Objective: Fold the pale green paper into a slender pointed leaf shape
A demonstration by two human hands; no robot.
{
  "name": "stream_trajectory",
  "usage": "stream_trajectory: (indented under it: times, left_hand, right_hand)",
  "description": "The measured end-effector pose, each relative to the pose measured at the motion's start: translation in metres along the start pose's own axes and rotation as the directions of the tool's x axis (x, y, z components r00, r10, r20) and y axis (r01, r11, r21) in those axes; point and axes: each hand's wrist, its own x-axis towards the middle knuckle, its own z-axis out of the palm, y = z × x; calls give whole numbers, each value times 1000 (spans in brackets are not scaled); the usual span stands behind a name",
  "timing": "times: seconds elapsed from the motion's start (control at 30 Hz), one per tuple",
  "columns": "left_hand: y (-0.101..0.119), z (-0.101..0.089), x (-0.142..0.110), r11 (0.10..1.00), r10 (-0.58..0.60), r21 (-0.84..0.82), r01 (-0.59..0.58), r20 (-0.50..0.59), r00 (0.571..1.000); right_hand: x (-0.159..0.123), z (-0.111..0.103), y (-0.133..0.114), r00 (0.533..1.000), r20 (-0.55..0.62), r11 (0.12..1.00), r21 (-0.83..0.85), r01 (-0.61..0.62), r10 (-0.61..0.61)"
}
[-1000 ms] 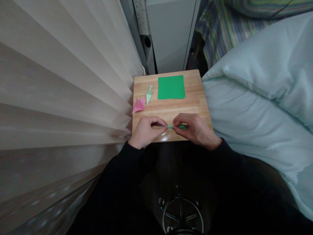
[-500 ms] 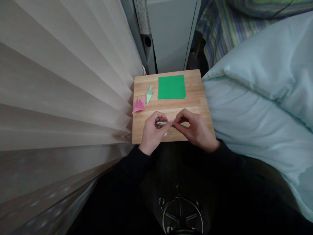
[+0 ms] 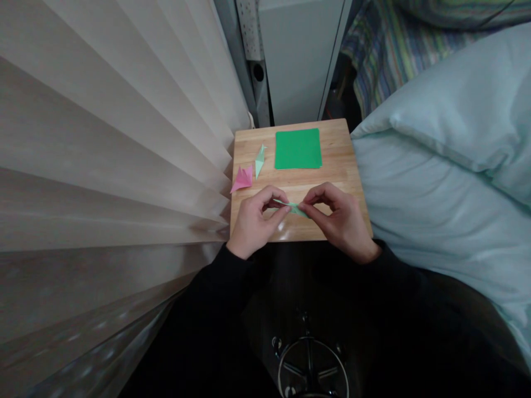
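Observation:
Between my two hands is a small piece of folded light-green origami paper (image 3: 294,209), held just above the near part of a wooden table (image 3: 290,181). My left hand (image 3: 258,220) pinches its left part between thumb and fingers. With thumb and index finger, my right hand (image 3: 338,218) grips the right end. The fingers cover much of the paper, so its exact folds are hard to make out. Beyond my left hand lie a pink origami crane (image 3: 243,178) and a pale green origami crane (image 3: 260,161).
A stack of green paper squares (image 3: 297,148) lies at the table's far side. A pleated curtain (image 3: 166,166) borders the left edge, and pale blue bedding (image 3: 435,166) the right. Behind stands a grey cabinet (image 3: 302,61). A wheeled chair base (image 3: 309,365) shows below.
My hands have moved slightly apart, and the folded paper now shows a wider light-green face between them. The whole view has shifted a little, so the table sits further right.

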Motion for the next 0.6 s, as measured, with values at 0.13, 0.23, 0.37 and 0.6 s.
stream_trajectory:
  times: [0.13,0.23,0.37,0.6]
  left_hand:
    - [-2,-13,2,985,51,162,-58,46,998]
    - [-2,-15,3,971,74,224,-83,51,996]
    - [-3,-14,3,992,16,127,-22,49,999]
    - [0,-6,2,981,-100,-168,96,-17,995]
  right_hand:
    - [4,-10,-2,994,92,991,-113,76,-65]
    - [5,-11,-2,989,126,986,-131,100,-83]
    - [4,-11,-1,985,143,984,-134,118,-99]
    - [4,-8,1,975,189,975,-167,146,-114]
